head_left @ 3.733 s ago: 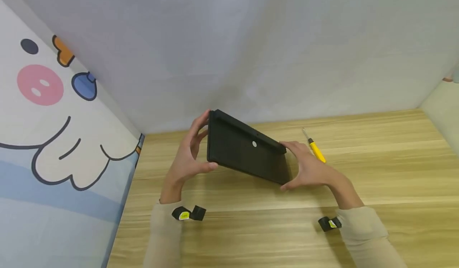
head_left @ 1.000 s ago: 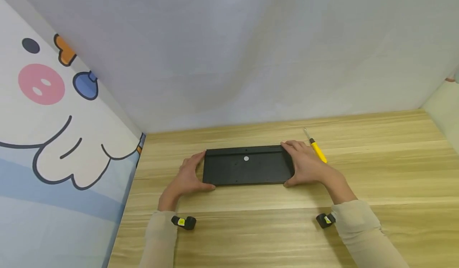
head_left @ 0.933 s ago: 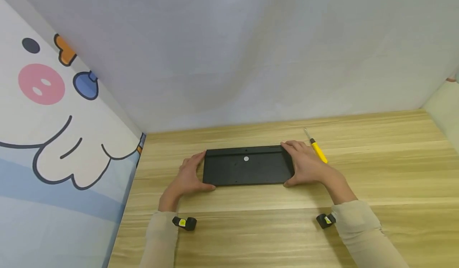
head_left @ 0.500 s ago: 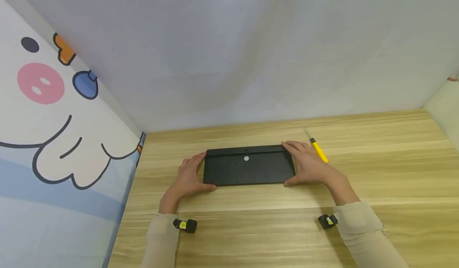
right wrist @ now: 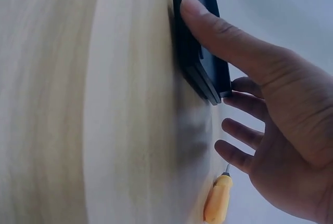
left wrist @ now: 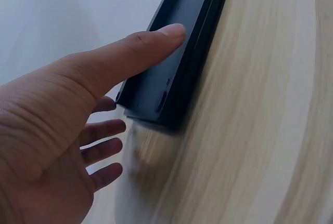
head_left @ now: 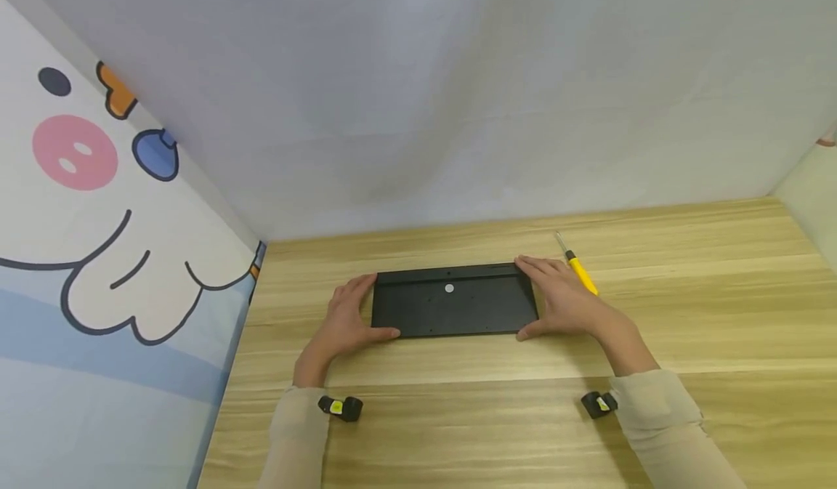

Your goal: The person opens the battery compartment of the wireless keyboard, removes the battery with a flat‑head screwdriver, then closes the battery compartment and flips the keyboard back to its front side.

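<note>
Wrist cameras, two, black, yellow-labelled: left (head_left: 342,407) towards 8 o'clock of the keyboard, right (head_left: 599,405) at 4.

Left hand (head_left: 343,323): between 8 and 9 o'clock, thumb and fingers spread wide round one end of the keyboard; in the left wrist view, the lower fingers stand clear of it.

Right hand (head_left: 562,296): 3 o'clock, likewise spread, thumb on the near edge, fingers at the far corner.

Black keyboard (head_left: 458,311): between the hands, judged underside up — no keys show. Round white sticker (head_left: 449,288) towards 12. Whether it rests fully on the bench (head_left: 458,431) cannot be told.

Yellow-handled screwdriver (head_left: 581,276): between 2 and 3 o'clock, on the bench, unheld.

White backdrop (head_left: 418,97): 12 o'clock.

Condition: positioning appears nearly done; release not yet made, screwdriver not in use — no loose parts seen.
</note>
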The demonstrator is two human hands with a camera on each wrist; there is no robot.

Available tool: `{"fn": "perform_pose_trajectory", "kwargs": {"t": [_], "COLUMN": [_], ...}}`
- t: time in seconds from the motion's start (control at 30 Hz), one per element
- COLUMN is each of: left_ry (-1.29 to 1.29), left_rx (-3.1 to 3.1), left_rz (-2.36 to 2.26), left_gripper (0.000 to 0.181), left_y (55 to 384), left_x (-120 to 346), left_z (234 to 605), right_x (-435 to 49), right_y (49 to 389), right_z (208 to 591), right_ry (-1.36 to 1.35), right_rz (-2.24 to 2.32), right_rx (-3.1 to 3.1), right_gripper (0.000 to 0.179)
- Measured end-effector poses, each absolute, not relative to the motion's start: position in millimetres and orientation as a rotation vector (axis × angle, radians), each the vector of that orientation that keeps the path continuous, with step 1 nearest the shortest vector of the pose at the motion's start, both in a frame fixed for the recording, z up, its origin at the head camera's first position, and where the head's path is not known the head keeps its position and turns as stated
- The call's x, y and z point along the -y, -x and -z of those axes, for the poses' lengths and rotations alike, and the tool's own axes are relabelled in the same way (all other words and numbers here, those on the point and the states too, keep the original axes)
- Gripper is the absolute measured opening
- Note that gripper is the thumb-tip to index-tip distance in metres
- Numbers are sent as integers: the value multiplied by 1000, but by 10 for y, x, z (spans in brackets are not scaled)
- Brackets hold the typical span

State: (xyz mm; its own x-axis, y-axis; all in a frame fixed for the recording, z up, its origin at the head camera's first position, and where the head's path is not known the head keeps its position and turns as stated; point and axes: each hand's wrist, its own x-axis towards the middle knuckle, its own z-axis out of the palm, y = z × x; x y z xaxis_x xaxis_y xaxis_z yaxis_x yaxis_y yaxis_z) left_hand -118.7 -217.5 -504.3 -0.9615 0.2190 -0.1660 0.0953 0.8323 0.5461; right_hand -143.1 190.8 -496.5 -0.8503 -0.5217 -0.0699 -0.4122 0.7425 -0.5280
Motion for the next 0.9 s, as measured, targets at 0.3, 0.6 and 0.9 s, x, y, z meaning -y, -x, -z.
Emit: {"fn": "perform_pose_trajectory", "kwargs": {"t": [0.3,0.6,0.9], "left_ry": [-359,-415,-460], "left_rx": [-2888,-2937,-2903], "left_rz": [-956,-894,-866], "left_gripper": [87,80,73], "left_y": [1283,1413,1503], "left_x": [1994,1717,1406], "left_z": [4967,4937,4917], "right_x": [-1886,-1762,-1633], "right_y": [1490,1590,1656], "right_z": [4918,4881,4900], "right_ry": [773,831,788], "right_rz": [788,839,793], "right_rx": [-2816,-2948,-2979], "right_gripper": [78,39,27]}}
